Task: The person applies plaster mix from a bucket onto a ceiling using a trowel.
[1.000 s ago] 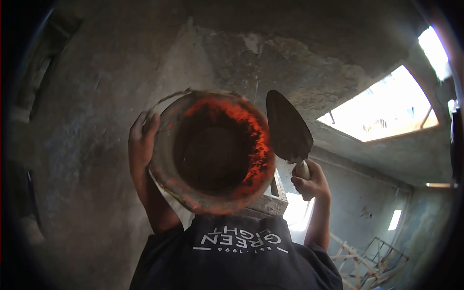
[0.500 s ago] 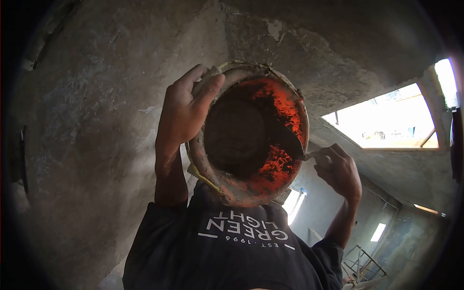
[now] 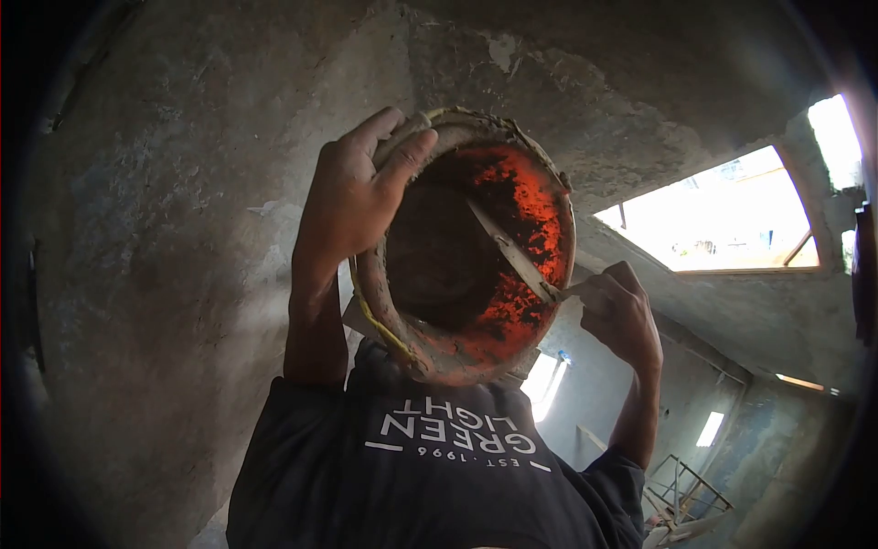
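Observation:
A round bucket [image 3: 569, 220] with a mortar-caked rim and patchy red-orange inner wall is held in front of my chest, its mouth facing the camera. My left hand [image 3: 352, 197] grips the rim at its upper left, thumb over the edge. My right hand [image 3: 617, 311] is closed around the handle end of a trowel [image 3: 517, 256] at the bucket's right side. The narrow-looking, grey-coated blade reaches into the bucket, pointing up and left. Dark material lies deep inside, its detail lost in shadow.
Rough grey plastered walls [image 3: 183, 229] surround me. A bright window opening [image 3: 732, 215] is at the upper right. Behind my right arm, a metal frame [image 3: 686, 494] stands at the lower right. I wear a dark printed T-shirt [image 3: 439, 494].
The trowel blade has turned, showing a lighter face, and its tip points further up and left. My right hand and the bucket appear slightly further left; my left hand still grips the rim.

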Motion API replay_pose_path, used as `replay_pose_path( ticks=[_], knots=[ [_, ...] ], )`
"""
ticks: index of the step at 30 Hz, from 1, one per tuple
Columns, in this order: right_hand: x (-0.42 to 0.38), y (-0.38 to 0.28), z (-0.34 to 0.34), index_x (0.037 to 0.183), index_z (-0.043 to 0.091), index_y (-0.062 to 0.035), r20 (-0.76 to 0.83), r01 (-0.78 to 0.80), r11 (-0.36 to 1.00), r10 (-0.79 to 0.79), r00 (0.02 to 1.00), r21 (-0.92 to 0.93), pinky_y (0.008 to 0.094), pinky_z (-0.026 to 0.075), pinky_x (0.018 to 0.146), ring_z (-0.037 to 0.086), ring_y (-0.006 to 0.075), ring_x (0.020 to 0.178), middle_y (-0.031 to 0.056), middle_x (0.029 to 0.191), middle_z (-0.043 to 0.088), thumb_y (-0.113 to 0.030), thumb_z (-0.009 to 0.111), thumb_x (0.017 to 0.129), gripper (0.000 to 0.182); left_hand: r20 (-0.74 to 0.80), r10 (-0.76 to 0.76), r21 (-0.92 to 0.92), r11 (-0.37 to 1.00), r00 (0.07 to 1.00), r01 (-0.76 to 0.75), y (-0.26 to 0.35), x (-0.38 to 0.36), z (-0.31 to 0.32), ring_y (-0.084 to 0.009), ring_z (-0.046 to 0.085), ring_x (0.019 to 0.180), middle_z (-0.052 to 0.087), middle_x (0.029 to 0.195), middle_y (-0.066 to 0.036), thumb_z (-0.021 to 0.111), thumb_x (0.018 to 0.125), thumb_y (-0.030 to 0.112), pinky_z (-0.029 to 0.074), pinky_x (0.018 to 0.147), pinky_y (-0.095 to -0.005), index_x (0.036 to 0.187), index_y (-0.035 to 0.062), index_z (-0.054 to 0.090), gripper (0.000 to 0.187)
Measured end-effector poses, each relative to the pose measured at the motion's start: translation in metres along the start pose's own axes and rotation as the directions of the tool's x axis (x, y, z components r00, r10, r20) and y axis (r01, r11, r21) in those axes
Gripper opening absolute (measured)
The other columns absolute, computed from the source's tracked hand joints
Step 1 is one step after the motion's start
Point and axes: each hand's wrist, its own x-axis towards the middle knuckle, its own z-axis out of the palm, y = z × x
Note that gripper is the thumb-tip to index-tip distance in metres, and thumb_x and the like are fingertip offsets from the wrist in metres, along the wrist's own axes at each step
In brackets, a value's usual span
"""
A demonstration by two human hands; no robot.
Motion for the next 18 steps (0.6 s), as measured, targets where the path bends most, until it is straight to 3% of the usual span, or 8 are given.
replay_pose_path(
  ticks=[4,6,8,10,13,18],
  knots=[
    [-0.016,-0.009,-0.004,0.106,0.058,-0.0072,-0.142,-0.006,1.000,0.005,0.990,-0.010,0.0413,0.050,0.069,0.063,0.0350,0.083,0.0129,0.098,0.059,-0.006,0.071,0.067,0.042,-0.033,-0.026,0.075,0.997,0.999,0.029,-0.017,0.006,-0.012,-0.0261,0.068,0.083,0.068,0.087,-0.024,0.060,0.091,0.044,0.051,0.076,-0.0324,0.116,-0.0119,0.056,0.062],
    [-0.023,-0.008,-0.006,0.104,0.058,-0.0063,-0.082,-0.192,0.981,0.193,0.978,0.020,0.0395,0.050,0.066,0.064,0.0339,0.077,0.0135,0.090,0.063,-0.004,0.071,0.067,0.039,-0.011,-0.056,0.081,0.995,0.998,0.056,-0.016,0.006,-0.020,-0.0244,0.067,0.079,0.067,0.085,-0.023,0.059,0.091,0.047,0.050,0.075,-0.0330,0.117,-0.0122,0.055,0.065],
    [-0.024,-0.010,-0.001,0.104,0.058,-0.0057,-0.118,-0.162,0.982,0.173,0.978,0.093,0.0386,0.050,0.066,0.064,0.0326,0.075,0.0138,0.087,0.064,-0.005,0.071,0.068,0.038,-0.104,-0.007,0.109,0.994,0.995,0.018,-0.027,0.006,-0.022,-0.0205,0.062,0.070,0.065,0.077,-0.020,0.056,0.093,0.046,0.048,0.070,-0.0334,0.109,-0.0086,0.058,0.057],
    [-0.023,-0.014,0.002,0.105,0.058,-0.0051,-0.155,-0.123,0.979,0.148,0.977,0.160,0.0376,0.050,0.066,0.064,0.0314,0.072,0.0141,0.084,0.065,-0.005,0.071,0.069,0.038,-0.101,-0.001,0.131,0.991,0.995,0.014,-0.018,0.000,-0.028,-0.0196,0.058,0.067,0.063,0.073,-0.019,0.055,0.094,0.045,0.047,0.068,-0.0343,0.103,-0.0059,0.058,0.052],
    [-0.017,-0.028,0.005,0.111,0.057,-0.0054,0.055,-0.250,0.899,0.247,0.968,0.360,0.0361,0.050,0.070,0.064,0.0299,0.076,0.0143,0.087,0.065,-0.006,0.069,0.071,0.042,-0.119,-0.017,0.188,0.981,0.993,0.040,-0.015,-0.011,-0.037,-0.0184,0.054,0.062,0.059,0.069,-0.019,0.052,0.096,0.043,0.046,0.065,-0.0360,0.094,-0.0021,0.056,0.045],
    [-0.012,-0.068,-0.009,0.113,0.057,-0.0057,0.040,-0.046,0.927,0.034,0.999,0.372,0.0382,0.049,0.079,0.063,0.0317,0.092,0.0164,0.099,0.063,-0.007,0.066,0.074,0.040,-0.225,-0.042,0.222,0.971,0.973,0.094,0.002,-0.042,-0.055,-0.0235,0.052,0.060,0.056,0.069,-0.021,0.049,0.098,0.039,0.045,0.063,-0.0386,0.092,-0.0007,0.053,0.041]
  ],
)
